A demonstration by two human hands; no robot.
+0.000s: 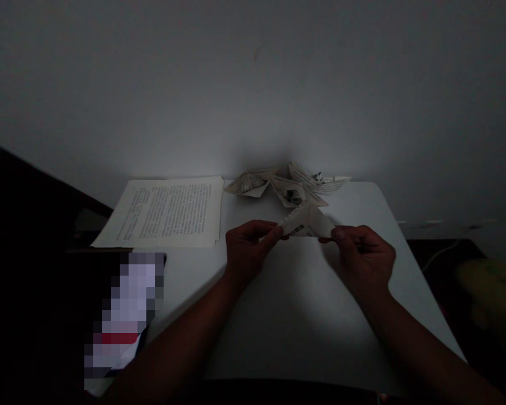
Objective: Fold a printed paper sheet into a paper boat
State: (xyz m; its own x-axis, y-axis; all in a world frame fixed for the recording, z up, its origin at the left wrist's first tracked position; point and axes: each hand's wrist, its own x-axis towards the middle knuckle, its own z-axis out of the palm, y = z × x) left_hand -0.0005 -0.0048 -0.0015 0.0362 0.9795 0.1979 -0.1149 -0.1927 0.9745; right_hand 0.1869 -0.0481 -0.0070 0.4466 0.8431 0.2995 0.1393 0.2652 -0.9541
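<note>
Your left hand (249,246) and right hand (366,253) each pinch one end of a folded paper (307,221), just nearer you than the paper boats (285,190); pull lightly and evenly, since it may tear.

Dim room: table (375,205) against wall (253,101)

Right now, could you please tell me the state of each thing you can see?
Left hand: pinching the folded paper
Right hand: pinching its other end
Folded paper: creased, peak upward
Paper boats: folded, clustered together
Printed sheets: stacked flat
Phone: screen lit, contents blurred
</note>
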